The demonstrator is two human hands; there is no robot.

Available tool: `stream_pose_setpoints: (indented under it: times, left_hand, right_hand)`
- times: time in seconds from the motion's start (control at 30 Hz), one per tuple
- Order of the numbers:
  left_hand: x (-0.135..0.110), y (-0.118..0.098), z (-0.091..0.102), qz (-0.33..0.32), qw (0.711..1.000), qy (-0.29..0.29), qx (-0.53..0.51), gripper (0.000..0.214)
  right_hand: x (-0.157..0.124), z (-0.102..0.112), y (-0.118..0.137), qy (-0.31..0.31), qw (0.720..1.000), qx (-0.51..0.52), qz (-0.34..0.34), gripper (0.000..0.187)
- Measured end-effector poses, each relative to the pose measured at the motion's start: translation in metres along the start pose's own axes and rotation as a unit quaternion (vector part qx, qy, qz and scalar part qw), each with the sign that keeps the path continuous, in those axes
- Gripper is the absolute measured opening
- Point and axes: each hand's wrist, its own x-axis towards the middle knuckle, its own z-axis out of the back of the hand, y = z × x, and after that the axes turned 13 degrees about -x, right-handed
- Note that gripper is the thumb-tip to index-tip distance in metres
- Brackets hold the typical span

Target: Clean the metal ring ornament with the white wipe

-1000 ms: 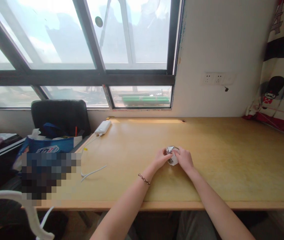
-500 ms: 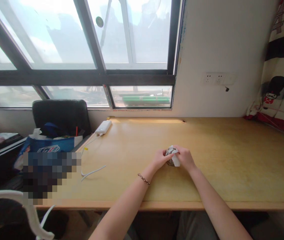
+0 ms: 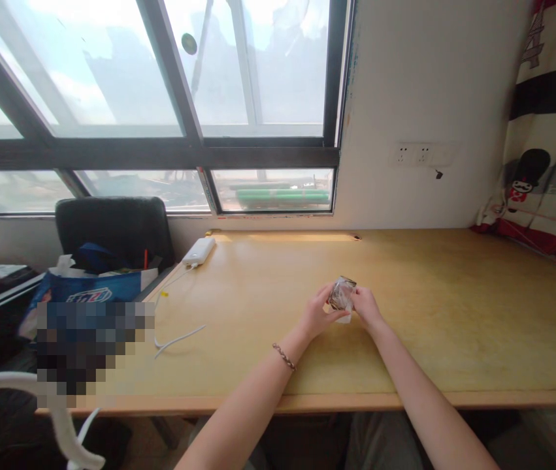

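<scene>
My left hand (image 3: 317, 312) and my right hand (image 3: 366, 307) meet over the middle of a yellow wooden desk (image 3: 454, 307). Between their fingers they pinch a small shiny packet (image 3: 341, 294) with a silvery, dark-patterned face and a white edge below. The packet is lifted slightly and tilted up toward me. A beaded bracelet (image 3: 283, 356) circles my left wrist. Both forearms reach in from the near desk edge.
A white power bank (image 3: 199, 250) lies at the desk's far left, its white cable (image 3: 176, 338) trailing along the left edge. Left of the desk a black chair (image 3: 115, 225) holds a blue bag (image 3: 92, 292). Wall sockets (image 3: 412, 155) sit above; patterned fabric (image 3: 542, 163) hangs at right.
The packet has been turned and raised from low between my hands to an upright tilt, showing its shiny face. Both hands stay together at the same spot.
</scene>
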Motion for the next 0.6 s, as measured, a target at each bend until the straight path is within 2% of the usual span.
stream_pose_setpoints:
  times: [0.07,0.17,0.27,0.4,0.5,0.6]
  left_hand:
    - [0.000,0.004,0.000,0.004,1.000,0.004,-0.014,0.066]
    - [0.000,0.011,0.001,0.017,1.000,-0.007,-0.012,0.069]
    - [0.000,0.014,0.002,0.034,0.999,-0.010,0.018,0.054]
    - [0.002,0.012,0.001,0.053,0.999,-0.012,0.002,0.046]
    - [0.002,0.010,-0.001,0.067,0.996,-0.025,-0.053,0.039]
    - [0.000,0.011,-0.003,0.090,0.987,-0.036,-0.127,0.039]
  right_hand:
    - [-0.002,0.003,0.001,-0.059,0.995,-0.081,0.017,0.031]
    - [-0.007,0.008,0.002,-0.130,0.967,-0.201,0.088,0.029]
    - [-0.013,0.011,0.004,-0.138,0.936,-0.261,0.191,0.034]
    - [-0.016,0.013,0.004,-0.132,0.912,-0.255,0.291,0.035]
    - [-0.015,0.014,0.003,-0.155,0.922,-0.222,0.277,0.034]
    - [-0.010,0.014,0.003,-0.168,0.951,-0.169,0.198,0.032]
